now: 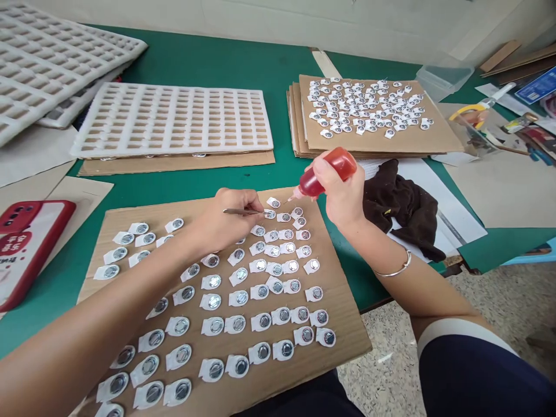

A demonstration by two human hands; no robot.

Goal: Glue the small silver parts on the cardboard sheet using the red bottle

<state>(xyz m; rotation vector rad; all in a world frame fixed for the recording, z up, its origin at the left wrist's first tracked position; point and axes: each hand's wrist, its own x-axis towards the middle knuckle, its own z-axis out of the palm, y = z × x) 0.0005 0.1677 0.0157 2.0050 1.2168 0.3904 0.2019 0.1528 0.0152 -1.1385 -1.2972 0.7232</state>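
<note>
A brown cardboard sheet [304,370] bears rows of small round metallic parts on white tabs [240,298]. My left hand [230,220] is closed on metal tweezers [234,212], whose tips reach a part near the sheet's far edge. Above that edge, my right hand [343,194] grips a small squeeze bottle [328,171] of red liquid. The bottle is tilted, with its thin nozzle pointing down and left towards the parts beside the tweezers' tips. Whether the nozzle touches anything cannot be made out.
White slotted trays [182,119] lie at the back left. Stacked cardboard [443,136] with more parts stands at the back right. A dark cloth [402,202] is right of my right hand, scissors [482,110] lie farther right, and a red-cased phone [32,243] lies left.
</note>
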